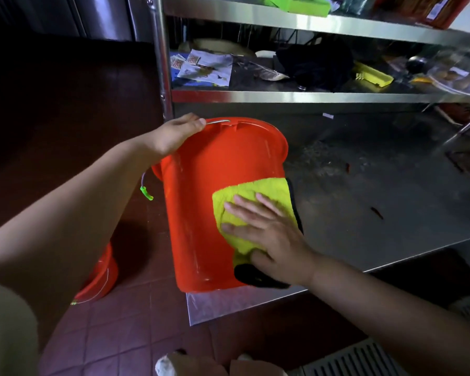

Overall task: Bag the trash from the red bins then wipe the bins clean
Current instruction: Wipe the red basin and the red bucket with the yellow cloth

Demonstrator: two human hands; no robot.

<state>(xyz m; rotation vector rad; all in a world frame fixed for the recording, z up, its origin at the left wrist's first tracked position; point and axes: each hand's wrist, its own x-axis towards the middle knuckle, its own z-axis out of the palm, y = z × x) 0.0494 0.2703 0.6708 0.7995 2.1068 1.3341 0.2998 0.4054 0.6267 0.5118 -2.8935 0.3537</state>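
Lying on its side at the near left corner of a steel table [377,213], a red bin [209,191] points its mouth away. The left hand [174,137] curls over the far rim beside the wire handle [217,121]. The right hand [266,234], fingers flat and spread, presses a yellow cloth [258,196] against the bin's side. A second red bin [101,278] sits on the floor at near left.

I'm in the back of a commercial kitchen. A stainless steel worktable [391,207], scuffed and spotted with scraps, runs under steel shelves [310,97] crowded with papers [204,67], a yellow sponge [372,76] and a clear container [456,74]. Underfoot are dark red quarry tiles [136,335] and a metal floor grate [356,359].
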